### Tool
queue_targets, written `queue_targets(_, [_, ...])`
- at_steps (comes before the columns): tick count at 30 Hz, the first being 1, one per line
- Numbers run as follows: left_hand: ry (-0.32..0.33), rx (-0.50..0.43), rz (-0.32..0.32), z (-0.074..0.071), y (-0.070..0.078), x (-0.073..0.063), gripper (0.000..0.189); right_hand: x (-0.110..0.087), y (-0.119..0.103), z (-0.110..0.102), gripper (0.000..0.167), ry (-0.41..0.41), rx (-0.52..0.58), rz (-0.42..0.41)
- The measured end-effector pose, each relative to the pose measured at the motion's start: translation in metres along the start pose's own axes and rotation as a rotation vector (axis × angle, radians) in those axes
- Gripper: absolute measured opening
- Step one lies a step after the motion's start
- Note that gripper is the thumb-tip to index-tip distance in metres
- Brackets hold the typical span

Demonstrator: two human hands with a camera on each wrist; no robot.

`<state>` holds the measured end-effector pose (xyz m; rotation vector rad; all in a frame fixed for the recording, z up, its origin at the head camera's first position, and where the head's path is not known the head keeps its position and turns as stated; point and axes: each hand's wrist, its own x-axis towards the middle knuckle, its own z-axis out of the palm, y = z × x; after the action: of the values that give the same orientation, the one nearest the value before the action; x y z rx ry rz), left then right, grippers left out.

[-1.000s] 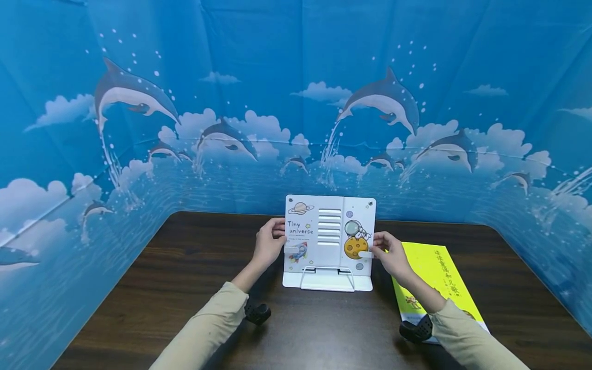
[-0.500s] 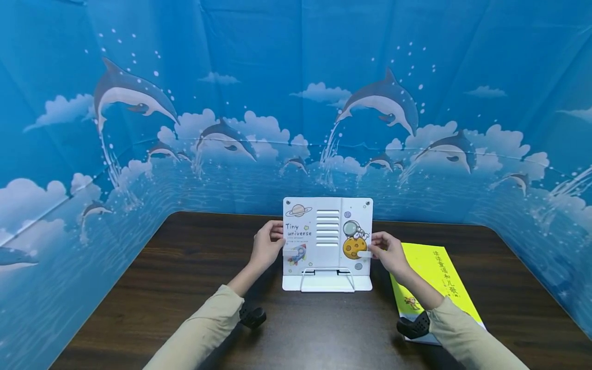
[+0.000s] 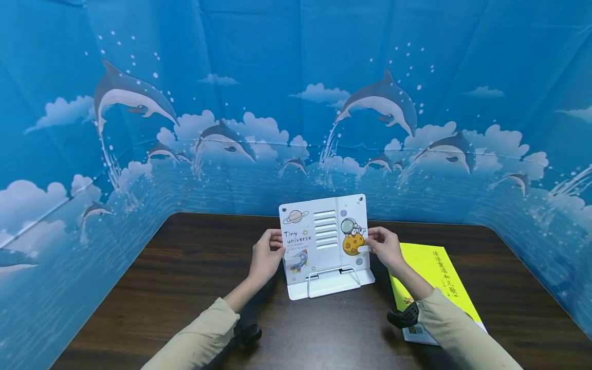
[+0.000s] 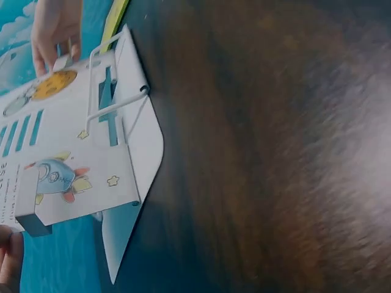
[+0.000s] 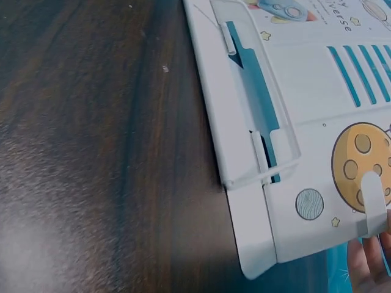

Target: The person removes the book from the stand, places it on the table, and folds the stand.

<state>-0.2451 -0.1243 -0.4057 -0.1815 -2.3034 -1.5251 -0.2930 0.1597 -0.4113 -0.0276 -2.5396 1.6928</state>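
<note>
A white metal book stand with an astronaut, a planet, a rocket and "Tiny universe" printed on it stands upright near the middle of the table. My left hand grips its left edge, and my right hand pinches the right edge by a small page clip. In the head view the stand is skewed, its left side lower. Close up in the left wrist view are the wire bracket and the stand's bottom lip. Fingers of the right hand show beneath the stand's edge in the right wrist view.
A yellow book lies flat on the dark wooden table, right of the stand and partly under my right forearm. Behind the table hangs a blue curtain with dolphins and clouds.
The stand has turned from nearly square to skewed, its left end coming nearer and its top edge shifting left. Both hands have moved with it and keep their hold. The book stays put.
</note>
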Motion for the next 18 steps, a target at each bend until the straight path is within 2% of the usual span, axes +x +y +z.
queue_targets(10, [0.043,-0.009,0.051,0.009,0.005,-0.018,0.031,0.010,-0.003,0.006,0.026,0.042,0.021,0.041])
queue_targets(14, [0.065,-0.044,0.046,0.014,0.008,-0.028,0.031,0.014,-0.003,0.008,0.028,0.042,0.029,0.043])
queue_targets(18, [0.078,-0.088,0.043,0.020,0.011,-0.035,0.030,0.025,0.010,0.012,0.032,0.052,0.015,0.021])
